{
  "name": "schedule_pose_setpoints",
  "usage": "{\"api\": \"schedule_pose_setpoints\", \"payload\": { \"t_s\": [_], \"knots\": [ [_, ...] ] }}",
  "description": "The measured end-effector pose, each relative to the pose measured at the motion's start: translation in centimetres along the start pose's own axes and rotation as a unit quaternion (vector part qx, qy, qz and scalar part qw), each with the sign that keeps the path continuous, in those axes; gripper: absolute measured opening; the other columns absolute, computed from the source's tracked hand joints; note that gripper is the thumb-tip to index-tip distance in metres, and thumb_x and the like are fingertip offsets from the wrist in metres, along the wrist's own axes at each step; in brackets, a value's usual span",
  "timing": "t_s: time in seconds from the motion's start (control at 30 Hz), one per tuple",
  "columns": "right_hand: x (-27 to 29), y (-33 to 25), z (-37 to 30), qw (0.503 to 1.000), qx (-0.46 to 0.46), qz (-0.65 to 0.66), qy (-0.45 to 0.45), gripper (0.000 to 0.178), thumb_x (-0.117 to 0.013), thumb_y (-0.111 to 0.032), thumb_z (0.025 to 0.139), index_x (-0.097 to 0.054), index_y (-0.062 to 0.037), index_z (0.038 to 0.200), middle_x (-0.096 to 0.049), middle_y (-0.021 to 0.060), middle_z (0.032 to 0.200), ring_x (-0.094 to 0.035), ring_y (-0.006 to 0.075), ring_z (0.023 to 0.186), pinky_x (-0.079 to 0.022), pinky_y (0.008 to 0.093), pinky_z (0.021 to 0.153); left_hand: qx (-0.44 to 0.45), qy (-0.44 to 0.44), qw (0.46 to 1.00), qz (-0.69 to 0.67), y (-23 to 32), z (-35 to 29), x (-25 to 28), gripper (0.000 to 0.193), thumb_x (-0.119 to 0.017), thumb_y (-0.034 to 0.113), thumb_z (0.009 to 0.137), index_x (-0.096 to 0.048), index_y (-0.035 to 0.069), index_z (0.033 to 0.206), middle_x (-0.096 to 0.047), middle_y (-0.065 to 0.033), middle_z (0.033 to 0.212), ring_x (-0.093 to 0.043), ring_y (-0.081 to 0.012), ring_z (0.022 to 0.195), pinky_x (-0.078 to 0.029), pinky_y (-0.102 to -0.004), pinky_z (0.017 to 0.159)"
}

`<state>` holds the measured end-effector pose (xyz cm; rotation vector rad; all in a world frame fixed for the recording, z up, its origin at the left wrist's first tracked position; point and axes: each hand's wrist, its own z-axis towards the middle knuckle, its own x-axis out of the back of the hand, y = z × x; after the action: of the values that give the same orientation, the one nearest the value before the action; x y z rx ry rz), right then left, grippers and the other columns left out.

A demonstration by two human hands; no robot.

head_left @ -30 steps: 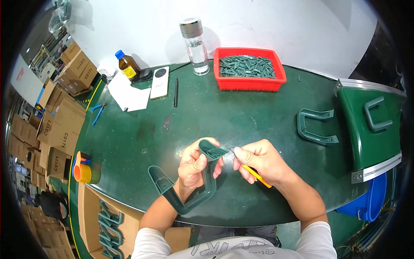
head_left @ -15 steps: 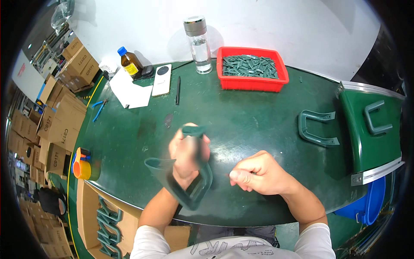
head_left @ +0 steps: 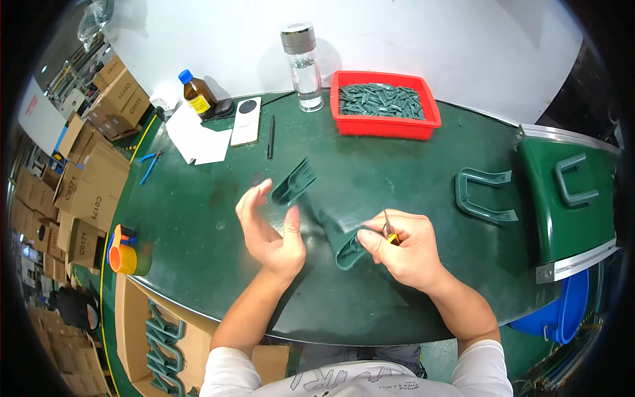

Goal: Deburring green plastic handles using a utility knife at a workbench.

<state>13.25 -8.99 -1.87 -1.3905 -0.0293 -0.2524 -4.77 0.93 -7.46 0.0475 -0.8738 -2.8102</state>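
My right hand (head_left: 409, 250) is closed on one end of a dark green U-shaped plastic handle (head_left: 348, 253), between thumb and fingers. It also keeps a small pointed blade tool with a yellow and black grip (head_left: 391, 235), the tip sticking up past the fingers. The green handle is tilted above the table; its other end, with ribs inside, points toward my left hand (head_left: 272, 233). That hand is open, thumb and fingers apart, beside the ribbed end. The handle's middle is blurred.
A matching green handle (head_left: 463, 193) lies at right, beside a green stand with metal rails (head_left: 546, 272) bearing another. A red bin (head_left: 383, 128) of small green pieces, a glass bottle (head_left: 308, 86), a phone (head_left: 247, 126) and a pen (head_left: 270, 137) line the back. Blue pliers (head_left: 151, 168) lie left.
My left hand has let go of the green handle and opened. The handle has turned and moved rightward into my right hand's grip. The blade tool now shows in my right hand.
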Motion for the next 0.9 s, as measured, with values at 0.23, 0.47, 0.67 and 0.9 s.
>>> {"api": "schedule_pose_setpoints", "payload": {
  "t_s": [0.23,0.47,0.67,0.9],
  "knots": [
    [-0.1,0.9,0.4,0.987,0.132,-0.052,0.072,0.011,-0.065,-0.003,0.084,-0.065,0.0073,0.087,-0.060,0.0075,0.073,-0.055,0.0080,0.054,-0.041,0.0213,0.047,0.600,-0.250,0.648,-0.397,1.5,-0.2,-0.8,0.047,-0.048,0.046,0.094,-0.059,0.001,0.098,-0.064,-0.0099,0.078,-0.062,-0.0195,0.067,-0.046,-0.0265,0.049],
    [-1.0,0.5,0.2,0.987,0.142,-0.062,0.047,0.012,-0.064,-0.001,0.084,-0.065,0.0075,0.092,-0.061,0.0097,0.078,-0.062,0.0121,0.059,-0.047,0.0230,0.050,0.616,-0.290,0.556,-0.476,2.4,0.0,-0.8,0.048,-0.046,0.048,0.094,-0.058,0.002,0.105,-0.066,-0.0103,0.092,-0.064,-0.0217,0.078,-0.047,-0.0267,0.052],
    [-1.0,0.3,0.1,0.983,0.151,-0.095,0.038,0.009,-0.063,0.002,0.083,-0.064,0.0073,0.090,-0.062,0.0112,0.080,-0.067,0.0165,0.063,-0.052,0.0245,0.052,0.619,-0.285,0.549,-0.484,2.2,-0.4,-0.7,0.048,-0.049,0.048,0.093,-0.057,0.003,0.108,-0.065,-0.0095,0.092,-0.064,-0.0222,0.079,-0.047,-0.0261,0.053],
    [-1.5,1.5,0.0,0.976,0.180,-0.113,0.038,0.012,-0.067,-0.001,0.080,-0.064,0.0059,0.089,-0.062,0.0130,0.080,-0.068,0.0207,0.063,-0.054,0.0281,0.057,0.634,-0.256,0.538,-0.493,2.7,-0.2,-0.9,0.044,-0.053,0.044,0.091,-0.057,0.004,0.109,-0.063,-0.0075,0.087,-0.063,-0.0195,0.075,-0.046,-0.0258,0.051]
  ]
}}
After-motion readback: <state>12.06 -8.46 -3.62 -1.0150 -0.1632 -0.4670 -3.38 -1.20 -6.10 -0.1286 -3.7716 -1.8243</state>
